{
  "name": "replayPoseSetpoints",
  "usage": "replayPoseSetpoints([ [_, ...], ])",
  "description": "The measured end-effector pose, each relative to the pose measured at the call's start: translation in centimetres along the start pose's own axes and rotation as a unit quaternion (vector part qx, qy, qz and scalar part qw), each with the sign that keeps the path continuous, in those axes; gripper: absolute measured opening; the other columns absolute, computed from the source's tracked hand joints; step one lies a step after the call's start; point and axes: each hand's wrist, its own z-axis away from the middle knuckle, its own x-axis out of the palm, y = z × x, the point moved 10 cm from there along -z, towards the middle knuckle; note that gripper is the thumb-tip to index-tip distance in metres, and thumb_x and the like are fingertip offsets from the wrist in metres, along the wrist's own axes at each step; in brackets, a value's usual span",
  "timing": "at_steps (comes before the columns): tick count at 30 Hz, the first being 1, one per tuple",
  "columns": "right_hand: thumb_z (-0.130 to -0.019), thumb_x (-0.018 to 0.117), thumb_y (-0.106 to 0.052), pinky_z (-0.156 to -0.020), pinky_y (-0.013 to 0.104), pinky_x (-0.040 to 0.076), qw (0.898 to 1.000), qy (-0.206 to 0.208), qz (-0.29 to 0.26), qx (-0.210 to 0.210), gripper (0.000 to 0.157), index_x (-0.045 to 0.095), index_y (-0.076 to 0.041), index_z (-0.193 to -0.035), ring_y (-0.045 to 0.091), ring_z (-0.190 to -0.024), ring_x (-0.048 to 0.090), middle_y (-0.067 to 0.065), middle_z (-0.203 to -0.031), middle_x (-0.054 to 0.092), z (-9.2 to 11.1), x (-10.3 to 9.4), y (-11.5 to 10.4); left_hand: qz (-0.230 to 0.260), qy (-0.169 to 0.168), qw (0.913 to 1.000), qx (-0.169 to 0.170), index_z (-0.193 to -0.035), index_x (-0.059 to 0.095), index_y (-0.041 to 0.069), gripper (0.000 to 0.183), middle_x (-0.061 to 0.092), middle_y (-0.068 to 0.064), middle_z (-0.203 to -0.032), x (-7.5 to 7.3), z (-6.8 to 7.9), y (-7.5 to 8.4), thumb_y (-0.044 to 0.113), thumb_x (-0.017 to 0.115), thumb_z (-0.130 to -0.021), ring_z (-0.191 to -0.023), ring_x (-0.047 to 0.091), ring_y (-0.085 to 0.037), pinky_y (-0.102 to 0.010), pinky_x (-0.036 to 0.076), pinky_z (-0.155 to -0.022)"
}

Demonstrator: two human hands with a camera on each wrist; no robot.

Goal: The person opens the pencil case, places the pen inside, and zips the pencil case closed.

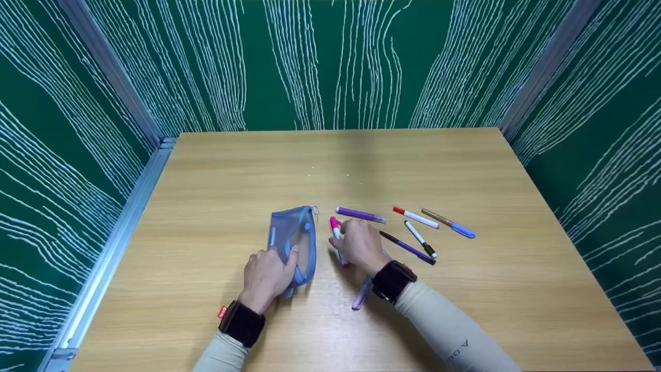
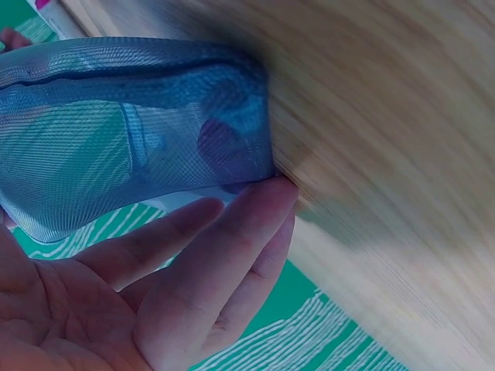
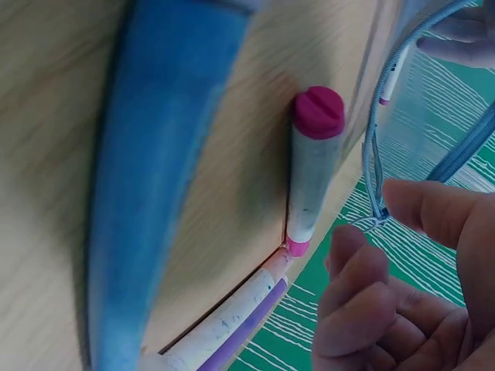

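A blue mesh pencil pouch (image 1: 281,227) lies on the table with its zipped opening facing right. My left hand (image 1: 268,274) grips its near left side, thumb over the mesh at the opening; in the left wrist view the fingers (image 2: 240,239) meet the pouch's lower edge. Just right of the pouch, my right hand (image 1: 361,245) hovers low over the pens, nothing between thumb and bent fingers. Beside its fingertips lies a white marker with a pink cap (image 3: 317,116). Part of a blue pen (image 3: 166,154) stretches close to the right wrist camera.
Around the right hand lie a purple marker (image 1: 359,214), a red-capped marker (image 1: 418,218), a brown-and-blue pen (image 1: 446,223), a black-capped marker (image 1: 419,237), a dark pen (image 1: 408,248) and a lilac pen (image 1: 361,295). Green panels (image 1: 330,62) enclose the wooden table (image 1: 232,170).
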Motion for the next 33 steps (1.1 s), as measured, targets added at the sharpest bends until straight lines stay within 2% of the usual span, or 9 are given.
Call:
replayPoseSetpoints([
  [3, -0.082, 0.084, -0.041, -0.052, 0.038, 0.048, 0.999, -0.002, 0.043, 0.004, 0.041, 0.060, -0.015, -0.061, 0.020, -0.058, 0.058, 0.003, -0.065, 0.059, -0.1, 0.4, 0.1, 0.005, -0.003, 1.0000, 0.001, -0.067, 0.049, 0.013, 0.053, 0.055, -0.008, -0.067, 0.0, 0.0, 0.0, 0.053, 0.047, -0.103, -0.062, 0.055, -0.025, -0.041, 0.048, -0.060],
  [7, -0.082, 0.084, -0.040, -0.051, 0.039, 0.050, 0.998, -0.014, 0.065, 0.008, 0.046, 0.053, -0.016, -0.058, 0.021, -0.056, 0.058, 0.004, -0.063, 0.058, -0.2, 1.2, 0.3, 0.010, -0.004, 0.9999, 0.001, -0.067, 0.048, 0.014, 0.052, 0.054, -0.007, -0.065, 0.1, 0.0, -0.1, 0.052, 0.047, -0.103, -0.059, 0.054, -0.023, -0.039, 0.047, -0.057],
  [14, -0.085, 0.081, -0.026, -0.052, 0.036, 0.053, 0.999, -0.033, 0.024, 0.013, 0.038, 0.055, -0.014, -0.060, 0.021, -0.052, 0.058, 0.004, -0.060, 0.058, -0.1, 2.0, 0.5, 0.009, -0.004, 1.0000, -0.001, -0.068, 0.049, 0.014, 0.052, 0.054, -0.007, -0.065, 0.1, 0.0, -0.1, 0.052, 0.048, -0.103, -0.059, 0.054, -0.023, -0.040, 0.048, -0.058],
  [17, -0.086, 0.081, -0.024, -0.051, 0.033, 0.052, 0.999, -0.034, 0.017, 0.009, 0.038, 0.055, -0.013, -0.061, 0.019, -0.050, 0.058, 0.004, -0.061, 0.059, -0.1, 2.1, 0.4, 0.009, -0.008, 0.9999, -0.005, -0.069, 0.049, 0.013, 0.053, 0.055, -0.008, -0.066, 0.1, 0.0, -0.1, 0.054, 0.047, -0.103, -0.060, 0.055, -0.024, -0.040, 0.049, -0.059],
  [22, -0.086, 0.077, -0.017, -0.047, 0.032, 0.049, 1.000, -0.025, -0.005, 0.001, 0.034, 0.055, -0.014, -0.060, 0.019, -0.050, 0.059, 0.004, -0.058, 0.059, 0.1, 1.9, 0.3, -0.002, 0.006, 1.0000, 0.001, -0.070, 0.052, 0.011, 0.053, 0.061, -0.014, -0.073, 0.0, 0.0, 0.0, 0.053, 0.049, -0.102, -0.067, 0.060, -0.029, -0.045, 0.051, -0.062],
  [28, -0.086, 0.077, -0.018, -0.040, 0.027, 0.042, 0.997, -0.035, -0.061, 0.013, 0.031, 0.060, -0.014, -0.060, 0.012, -0.043, 0.053, -0.005, -0.051, 0.056, 0.7, 1.6, 0.0, -0.001, 0.004, 1.0000, -0.004, -0.070, 0.053, 0.010, 0.055, 0.061, -0.015, -0.076, 0.0, 0.1, -0.1, 0.054, 0.049, -0.102, -0.068, 0.060, -0.028, -0.046, 0.051, -0.065],
  [33, -0.085, 0.079, -0.016, -0.040, 0.025, 0.040, 0.994, -0.023, -0.107, 0.000, 0.023, 0.067, -0.011, -0.066, 0.008, -0.044, 0.051, -0.007, -0.054, 0.058, 1.0, 1.2, -0.5, 0.000, -0.003, 1.0000, -0.009, -0.068, 0.052, 0.010, 0.056, 0.059, -0.013, -0.074, 0.0, 0.1, -0.2, 0.054, 0.049, -0.103, -0.065, 0.056, -0.026, -0.044, 0.050, -0.063],
])
